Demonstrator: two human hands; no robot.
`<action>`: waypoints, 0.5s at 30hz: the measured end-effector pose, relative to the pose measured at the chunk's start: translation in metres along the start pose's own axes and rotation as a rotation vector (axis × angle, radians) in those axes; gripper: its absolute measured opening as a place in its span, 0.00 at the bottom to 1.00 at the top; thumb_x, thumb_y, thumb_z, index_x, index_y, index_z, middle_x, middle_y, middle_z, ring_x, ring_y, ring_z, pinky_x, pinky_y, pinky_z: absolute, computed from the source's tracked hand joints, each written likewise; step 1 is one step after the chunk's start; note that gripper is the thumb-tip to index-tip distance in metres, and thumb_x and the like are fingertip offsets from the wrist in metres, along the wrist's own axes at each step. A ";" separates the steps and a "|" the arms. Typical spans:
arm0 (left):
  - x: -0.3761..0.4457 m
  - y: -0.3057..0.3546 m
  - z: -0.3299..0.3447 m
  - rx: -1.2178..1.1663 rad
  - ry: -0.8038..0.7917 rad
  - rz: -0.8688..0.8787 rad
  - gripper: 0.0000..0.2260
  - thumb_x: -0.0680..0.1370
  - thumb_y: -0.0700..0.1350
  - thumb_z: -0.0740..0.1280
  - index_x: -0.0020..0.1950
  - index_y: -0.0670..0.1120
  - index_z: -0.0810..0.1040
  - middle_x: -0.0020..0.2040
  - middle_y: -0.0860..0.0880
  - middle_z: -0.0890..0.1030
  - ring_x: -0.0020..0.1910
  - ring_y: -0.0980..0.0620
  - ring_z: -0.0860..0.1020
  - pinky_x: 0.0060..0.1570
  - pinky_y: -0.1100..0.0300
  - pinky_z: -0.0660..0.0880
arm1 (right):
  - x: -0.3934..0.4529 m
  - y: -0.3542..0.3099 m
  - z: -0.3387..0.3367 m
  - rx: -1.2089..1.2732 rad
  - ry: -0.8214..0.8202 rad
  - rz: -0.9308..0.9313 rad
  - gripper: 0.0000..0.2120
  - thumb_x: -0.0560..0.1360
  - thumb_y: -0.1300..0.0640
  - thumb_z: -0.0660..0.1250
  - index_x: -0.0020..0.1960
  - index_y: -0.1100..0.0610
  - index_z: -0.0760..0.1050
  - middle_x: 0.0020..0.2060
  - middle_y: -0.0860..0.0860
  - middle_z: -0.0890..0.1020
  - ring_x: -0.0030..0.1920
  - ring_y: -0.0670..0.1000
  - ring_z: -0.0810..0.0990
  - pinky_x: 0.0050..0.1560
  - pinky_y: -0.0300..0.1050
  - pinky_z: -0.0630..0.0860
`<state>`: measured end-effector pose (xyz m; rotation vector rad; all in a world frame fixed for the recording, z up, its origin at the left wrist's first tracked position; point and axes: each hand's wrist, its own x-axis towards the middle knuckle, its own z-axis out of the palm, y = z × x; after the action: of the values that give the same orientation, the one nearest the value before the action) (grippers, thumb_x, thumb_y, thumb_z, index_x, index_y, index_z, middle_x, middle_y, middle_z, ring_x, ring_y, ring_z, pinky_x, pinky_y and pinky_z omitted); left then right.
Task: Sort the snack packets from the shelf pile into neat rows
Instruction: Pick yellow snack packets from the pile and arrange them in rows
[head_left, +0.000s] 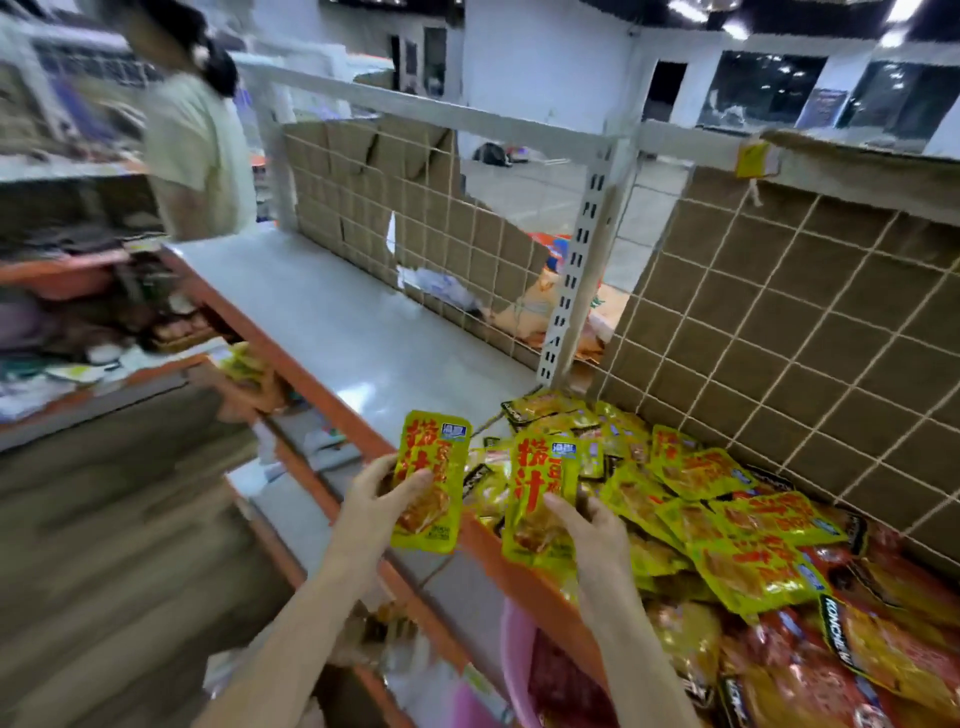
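My left hand (382, 493) grips a yellow snack packet (434, 452) with red characters, held upright over the shelf's orange front edge. My right hand (592, 525) grips a second, matching yellow packet (543, 483), held upright just above the left end of the pile. The pile of yellow and red snack packets (727, 519) lies jumbled on the right part of the grey shelf (332, 312), against the back grid. To the left of the pile the shelf surface is bare.
A wire grid backed with cardboard (779, 322) closes the shelf's rear, and a white upright post (576, 270) divides it. A pink basin (519, 670) sits below the shelf edge. A person in a pale shirt (197, 156) stands at the far left end. Cluttered lower shelves lie left.
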<state>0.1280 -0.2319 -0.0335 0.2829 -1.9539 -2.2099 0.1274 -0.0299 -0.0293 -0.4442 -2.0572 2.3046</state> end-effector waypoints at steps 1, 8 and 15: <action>-0.001 0.001 -0.021 -0.004 0.034 -0.007 0.07 0.71 0.42 0.73 0.47 0.42 0.80 0.38 0.47 0.83 0.38 0.49 0.80 0.43 0.54 0.76 | -0.003 0.002 0.017 -0.010 -0.024 0.001 0.02 0.73 0.63 0.69 0.43 0.59 0.80 0.38 0.54 0.82 0.39 0.51 0.79 0.39 0.41 0.74; -0.004 0.022 -0.183 -0.057 0.266 0.002 0.09 0.72 0.42 0.72 0.51 0.44 0.79 0.45 0.45 0.82 0.41 0.48 0.79 0.46 0.53 0.75 | -0.033 0.019 0.172 -0.010 -0.285 -0.025 0.05 0.74 0.67 0.66 0.44 0.59 0.79 0.28 0.46 0.83 0.29 0.43 0.80 0.30 0.35 0.75; -0.014 0.040 -0.348 -0.037 0.524 0.053 0.06 0.76 0.40 0.68 0.52 0.44 0.77 0.42 0.49 0.81 0.37 0.54 0.78 0.30 0.69 0.74 | -0.081 0.046 0.331 -0.022 -0.486 0.038 0.02 0.73 0.63 0.68 0.44 0.59 0.79 0.37 0.55 0.83 0.38 0.55 0.80 0.44 0.51 0.77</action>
<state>0.2317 -0.5666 -0.0350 0.7123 -1.6113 -1.8849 0.1393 -0.3735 -0.0287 0.0952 -2.2782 2.6165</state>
